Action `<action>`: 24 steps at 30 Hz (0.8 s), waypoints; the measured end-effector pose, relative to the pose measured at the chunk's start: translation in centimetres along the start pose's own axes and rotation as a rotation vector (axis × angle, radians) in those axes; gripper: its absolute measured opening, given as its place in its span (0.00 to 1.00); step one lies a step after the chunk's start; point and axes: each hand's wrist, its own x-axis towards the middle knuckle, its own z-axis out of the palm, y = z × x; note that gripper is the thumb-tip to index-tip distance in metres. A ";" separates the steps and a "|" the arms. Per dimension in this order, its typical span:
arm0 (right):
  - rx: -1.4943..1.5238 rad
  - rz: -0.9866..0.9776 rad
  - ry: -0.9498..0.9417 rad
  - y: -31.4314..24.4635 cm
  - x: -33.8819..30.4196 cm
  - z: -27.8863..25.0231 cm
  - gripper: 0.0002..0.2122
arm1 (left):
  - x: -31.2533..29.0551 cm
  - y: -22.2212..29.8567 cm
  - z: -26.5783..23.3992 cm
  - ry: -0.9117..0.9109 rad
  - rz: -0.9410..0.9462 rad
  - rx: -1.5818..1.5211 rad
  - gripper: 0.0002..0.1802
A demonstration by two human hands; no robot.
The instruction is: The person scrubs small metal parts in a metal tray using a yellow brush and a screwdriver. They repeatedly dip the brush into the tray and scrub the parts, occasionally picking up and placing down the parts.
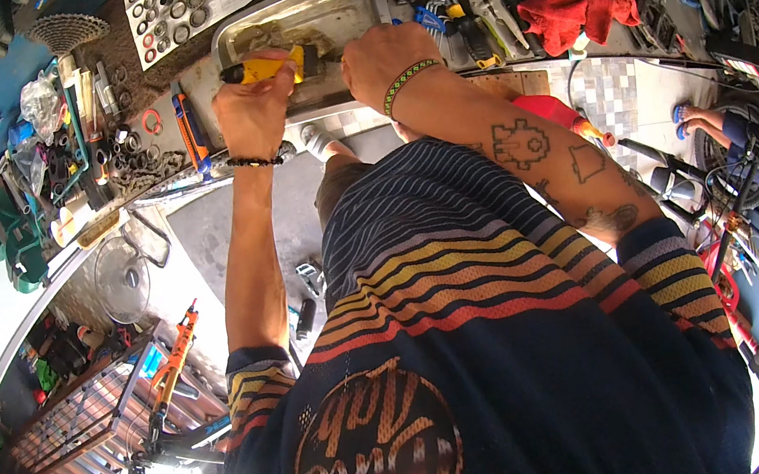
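Crowded with tools and bicycle parts, a workbench (197, 79) curves across the top of the frame, with patterned floor tiles (610, 85) showing below its edge at the right of centre. Near the top centre sits a metal tray (360, 9), with what looks like murky liquid inside. Left of the frame's middle, the left hand (253, 109) has its fingers closed around a yellow-and-black tool (255, 70), whose black end points left and whose yellow end lies over the tray; whether that end touches anything inside is unclear. Just beside it, at top centre, the right hand (389, 61) is curled at the tray's right side, and I cannot tell whether it grips anything, since its fingertips are hidden. Above the tray's left part, a white sheet (201, 4) carries rows of rings, while a toothed sprocket cassette (67, 31) lies in the upper left. A red cloth (585, 6) lies crumpled among hand tools in the upper right, and at the far right another person (757, 145) is near a bicycle (734, 205)
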 end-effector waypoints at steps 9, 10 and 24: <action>0.030 0.006 -0.008 0.1 -0.1 -0.3 0.12 | 0.0 1.1 -0.2 0.142 0.136 0.405 0.08; 0.029 0.006 0.000 0.1 -0.1 -0.2 0.12 | -0.1 -0.6 0.1 0.005 -0.004 0.052 0.08; 0.026 0.009 -0.006 0.2 0.2 -0.2 0.11 | 0.2 0.9 -0.2 0.029 -0.021 0.179 0.07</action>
